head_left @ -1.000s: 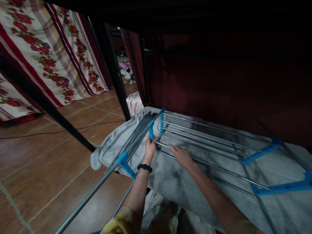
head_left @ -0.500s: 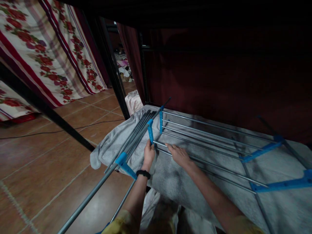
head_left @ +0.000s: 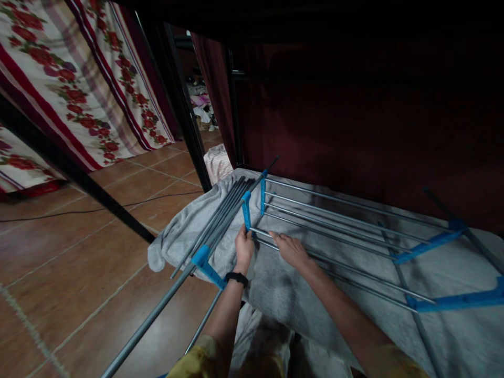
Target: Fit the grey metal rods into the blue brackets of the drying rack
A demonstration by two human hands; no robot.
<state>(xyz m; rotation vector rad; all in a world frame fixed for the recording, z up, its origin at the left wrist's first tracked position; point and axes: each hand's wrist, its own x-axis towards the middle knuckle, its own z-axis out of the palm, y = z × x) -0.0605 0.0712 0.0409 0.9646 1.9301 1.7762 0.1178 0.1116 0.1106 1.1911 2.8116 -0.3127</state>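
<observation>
Metal rod (head_left: 354,270) under right hand (head_left: 292,250)

Left hand (head_left: 244,247) now lower on the blue bracket (head_left: 246,211) — more bracket in view

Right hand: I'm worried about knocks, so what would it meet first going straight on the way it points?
Probably the blue bracket at the left hand's fingertips, though depth is unclear in this single view.

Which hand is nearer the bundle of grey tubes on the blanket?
Left. The left hand is just right of the grey tubes, at a blue bracket; the right hand is farther right, on a metal rod.
</observation>
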